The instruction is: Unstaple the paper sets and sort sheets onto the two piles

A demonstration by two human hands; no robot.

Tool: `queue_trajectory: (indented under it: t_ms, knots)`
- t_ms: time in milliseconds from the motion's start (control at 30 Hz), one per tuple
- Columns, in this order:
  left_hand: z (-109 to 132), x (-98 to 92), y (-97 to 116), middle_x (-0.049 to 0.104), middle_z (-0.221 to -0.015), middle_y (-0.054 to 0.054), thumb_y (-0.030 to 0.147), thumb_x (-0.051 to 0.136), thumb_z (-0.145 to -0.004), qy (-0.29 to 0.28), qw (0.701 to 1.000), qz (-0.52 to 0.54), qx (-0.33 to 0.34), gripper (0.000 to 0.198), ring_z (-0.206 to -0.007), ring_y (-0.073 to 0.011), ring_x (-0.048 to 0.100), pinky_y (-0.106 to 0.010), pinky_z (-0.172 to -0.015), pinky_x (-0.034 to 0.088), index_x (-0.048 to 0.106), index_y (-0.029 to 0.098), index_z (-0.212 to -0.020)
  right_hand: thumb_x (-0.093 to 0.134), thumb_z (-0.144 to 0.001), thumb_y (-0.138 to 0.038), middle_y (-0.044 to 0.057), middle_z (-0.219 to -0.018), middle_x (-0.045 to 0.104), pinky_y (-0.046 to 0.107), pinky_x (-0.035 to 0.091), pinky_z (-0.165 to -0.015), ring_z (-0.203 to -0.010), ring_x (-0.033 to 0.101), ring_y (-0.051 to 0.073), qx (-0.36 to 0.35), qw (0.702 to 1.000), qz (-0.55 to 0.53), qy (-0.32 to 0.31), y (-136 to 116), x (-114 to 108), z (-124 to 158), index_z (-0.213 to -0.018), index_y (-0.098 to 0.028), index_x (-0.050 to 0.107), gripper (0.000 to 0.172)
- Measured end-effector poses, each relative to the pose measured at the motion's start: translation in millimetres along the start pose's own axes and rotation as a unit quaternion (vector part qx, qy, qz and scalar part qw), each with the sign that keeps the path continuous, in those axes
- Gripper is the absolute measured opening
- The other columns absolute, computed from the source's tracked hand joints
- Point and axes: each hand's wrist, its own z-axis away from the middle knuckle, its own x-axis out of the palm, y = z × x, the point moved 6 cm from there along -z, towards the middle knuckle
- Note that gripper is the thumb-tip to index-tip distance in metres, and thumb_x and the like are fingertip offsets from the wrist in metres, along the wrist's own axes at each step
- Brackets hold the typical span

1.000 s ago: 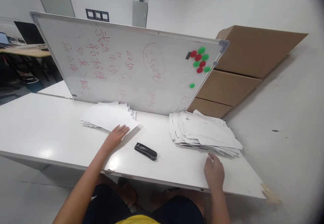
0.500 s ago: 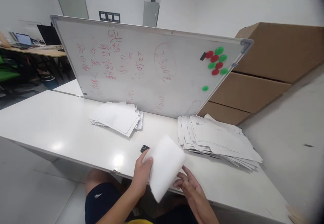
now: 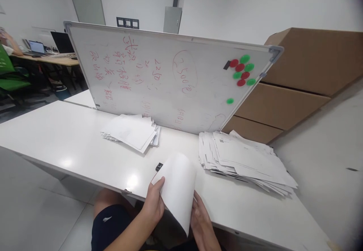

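From my remote seat, I hold curled white paper (image 3: 178,190) above the front edge of a white table (image 3: 70,137). My left hand (image 3: 154,202) has its grip closed on the paper's left side, thumb on top. My right hand (image 3: 200,217) meets the right edge, its fingers partly hidden; I cannot tell how firmly that grip is closed. Just behind the paper, a black stapler (image 3: 159,166) shows only 1 end. Farther back on the table lie 2 uneven paper stacks: the left stack (image 3: 132,130) and the thicker right stack (image 3: 241,152). Behind them stands a whiteboard (image 3: 164,69) with red handwriting, 4 red magnets (image 3: 239,67) and 5 green magnets (image 3: 249,67). At right, 3 brown boxes (image 3: 295,96) rise against the wall.
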Motion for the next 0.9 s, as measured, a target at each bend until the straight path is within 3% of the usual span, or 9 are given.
queue_trajectory:
  t_ms: [100,167,233,300,400,500,600,733,900]
  knots:
    - [2.4,-9.7,10.6,0.069,-0.112,-0.011,0.037,0.068,-0.077,-0.034,0.988,-0.123,0.086,0.050,-0.100,-0.0269,0.066,-0.037,-0.086,0.054,0.059,0.018,-0.122,0.074,-0.070,-0.051,0.009,-0.132,0.060,0.045,0.049,-0.095,-0.119,0.056,0.031,0.031,0.997,-0.046,0.050,1.2,-6.6,4.2,-0.135,-0.029,0.049,0.074]
    - [1.2,-10.8,29.0,0.069,-0.112,-0.010,0.044,0.063,-0.080,-0.092,0.942,-0.277,0.167,0.042,-0.102,-0.0273,0.065,-0.037,-0.087,0.053,0.065,0.019,-0.114,0.075,-0.068,-0.047,0.008,-0.124,0.066,0.045,0.050,-0.094,-0.116,0.059,0.031,0.038,0.993,-0.045,0.101,-2.6,-18.0,5.1,-0.140,-0.028,0.044,0.080]
    - [-5.4,-3.7,55.9,0.068,-0.116,-0.010,0.044,0.057,-0.084,-0.178,0.846,-0.421,0.274,0.038,-0.108,-0.0275,0.062,-0.038,-0.094,0.049,0.067,0.020,-0.113,0.076,-0.067,-0.045,0.008,-0.119,0.068,0.045,0.051,-0.092,-0.113,0.061,0.032,0.026,0.991,-0.017,0.131,-12.0,-32.3,3.4,-0.142,-0.027,0.040,0.085]
    - [-21.5,4.9,88.2,0.065,-0.122,-0.009,0.040,0.049,-0.089,-0.227,0.722,-0.526,0.388,0.038,-0.117,-0.0271,0.057,-0.042,-0.101,0.043,0.063,0.021,-0.119,0.077,-0.066,-0.045,0.008,-0.120,0.068,0.044,0.051,-0.092,-0.111,0.062,0.032,0.005,0.988,0.048,0.149,-25.3,-49.2,-0.7,-0.141,-0.025,0.041,0.085]
    - [-68.8,10.4,134.6,0.059,-0.131,-0.011,0.033,0.044,-0.091,-0.150,0.528,-0.679,0.487,0.039,-0.133,-0.0308,0.041,-0.051,-0.110,0.030,0.060,0.019,-0.123,0.077,-0.067,-0.047,0.009,-0.122,0.067,0.041,0.050,-0.094,-0.114,0.060,0.031,-0.011,0.972,0.167,0.163,-42.7,-75.1,-7.9,-0.130,-0.022,0.053,0.072]
    - [-116.8,5.3,161.1,0.050,-0.139,-0.019,0.029,0.042,-0.089,-0.074,0.404,-0.786,0.463,0.044,-0.137,-0.0380,0.032,-0.060,-0.109,0.024,0.055,0.010,-0.126,0.074,-0.067,-0.053,0.010,-0.121,0.068,0.040,0.050,-0.092,-0.113,0.060,0.031,-0.012,0.966,0.212,0.145,-47.9,-90.6,-13.5,-0.116,-0.020,0.064,0.060]
    - [-139.0,-3.3,165.3,0.057,-0.131,-0.018,0.022,0.035,-0.089,-0.089,0.362,-0.824,0.426,0.039,-0.129,-0.0346,0.044,-0.054,-0.105,0.033,0.059,0.011,-0.118,0.074,-0.067,-0.055,0.011,-0.119,0.069,0.040,0.051,-0.090,-0.108,0.063,0.031,-0.009,0.967,0.210,0.143,-44.0,-96.2,-15.9,-0.111,-0.019,0.066,0.058]
    - [-143.6,-9.3,161.1,0.055,-0.134,-0.017,0.030,0.038,-0.089,-0.113,0.358,-0.818,0.435,0.039,-0.129,-0.0324,0.045,-0.048,-0.105,0.035,0.057,0.013,-0.119,0.073,-0.069,-0.053,0.011,-0.115,0.070,0.041,0.049,-0.093,-0.107,0.063,0.031,-0.025,0.964,0.224,0.142,-40.3,-93.5,-19.0,-0.108,-0.019,0.068,0.053]
    - [-151.2,-11.0,167.4,0.057,-0.131,-0.016,0.033,0.033,-0.091,-0.106,0.411,-0.787,0.447,0.040,-0.127,-0.0294,0.047,-0.045,-0.106,0.036,0.058,0.014,-0.115,0.069,-0.074,-0.047,0.009,-0.112,0.071,0.043,0.048,-0.094,-0.103,0.064,0.029,-0.050,0.962,0.241,0.120,-42.1,-93.8,-25.1,-0.109,-0.020,0.068,0.044]
